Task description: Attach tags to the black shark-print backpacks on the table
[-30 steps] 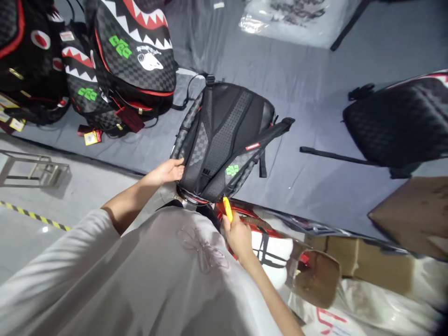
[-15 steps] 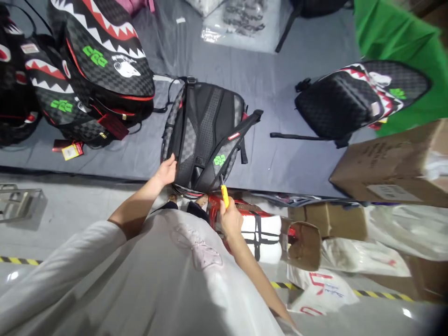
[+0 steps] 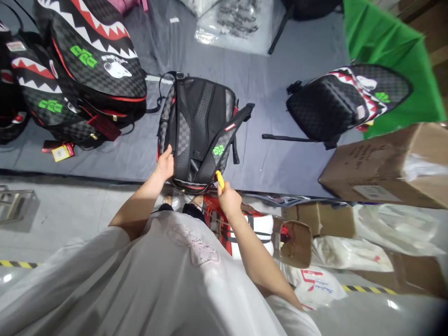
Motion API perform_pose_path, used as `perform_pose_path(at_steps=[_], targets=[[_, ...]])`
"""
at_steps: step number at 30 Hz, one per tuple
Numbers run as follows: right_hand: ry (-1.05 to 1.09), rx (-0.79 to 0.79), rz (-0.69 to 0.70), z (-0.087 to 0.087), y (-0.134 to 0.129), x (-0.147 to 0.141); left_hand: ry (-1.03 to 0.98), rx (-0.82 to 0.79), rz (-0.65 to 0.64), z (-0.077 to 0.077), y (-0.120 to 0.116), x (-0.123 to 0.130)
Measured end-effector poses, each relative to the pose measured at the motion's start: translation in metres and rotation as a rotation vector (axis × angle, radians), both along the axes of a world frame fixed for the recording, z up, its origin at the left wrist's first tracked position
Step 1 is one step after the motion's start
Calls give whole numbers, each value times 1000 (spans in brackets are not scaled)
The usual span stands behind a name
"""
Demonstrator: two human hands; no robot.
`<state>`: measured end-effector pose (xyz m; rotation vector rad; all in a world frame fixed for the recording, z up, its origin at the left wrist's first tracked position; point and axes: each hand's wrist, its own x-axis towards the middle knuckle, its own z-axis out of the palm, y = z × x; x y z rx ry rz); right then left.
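A black and grey checked backpack (image 3: 199, 116) lies back side up at the front edge of the table, one shoulder strap (image 3: 224, 144) with a green print slanting across it. My left hand (image 3: 165, 164) grips its left side near the bottom, thumb on top and the other fingers hidden beneath. At the lower right corner, my right hand (image 3: 229, 200) is closed around a yellow-handled tool (image 3: 220, 179). The tool points at the bottom end of the strap; its tip is hard to make out, so I cannot tell whether it touches.
Several shark-mouth backpacks (image 3: 94, 60) crowd the table's left side. Another backpack (image 3: 336, 102) lies to the right, by a green bin (image 3: 395, 56) and a cardboard box (image 3: 381, 163). Clear plastic bags (image 3: 238, 23) lie at the back. Boxes and white sacks (image 3: 353, 252) stand below the table.
The view has shifted slightly, so the table's things sit further left. My right hand has tilted the yellow tool and brought it closer to the strap's bottom end. My left hand keeps its hold.
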<state>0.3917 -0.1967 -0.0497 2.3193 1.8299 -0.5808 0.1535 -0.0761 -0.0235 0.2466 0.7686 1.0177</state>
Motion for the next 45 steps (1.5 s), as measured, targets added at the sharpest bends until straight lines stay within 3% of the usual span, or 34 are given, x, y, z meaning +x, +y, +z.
perform_pose_path(at_steps=[3,9,16,22,26,29,34,38,41,43,45], targets=[[-15,-11,19,0,3,-2,0,58,146,0,1,-1],[-30,-32,32,3,8,4,-78,-26,-69,-11,4,-17],[6,-69,16,27,-10,9,-62,39,-27,-13,8,-20],[144,-52,-112,46,-21,10,-44,33,-29,-18,13,-11],[235,-36,-182,50,-27,3,-68,29,-58,-13,14,-10],[285,-15,-221,52,-48,1,-99,22,-68,-3,12,-11],[396,-79,-285,59,-111,-8,-128,7,-113,6,9,-14],[343,-188,-192,56,-119,-36,-107,30,-122,8,15,-15],[280,-221,-146,50,-104,-51,112,69,-136,14,6,-16],[289,-223,-139,48,-98,-57,505,166,-106,18,-15,-15],[330,-213,-121,49,-96,-60,1004,424,-83,17,-43,-11]])
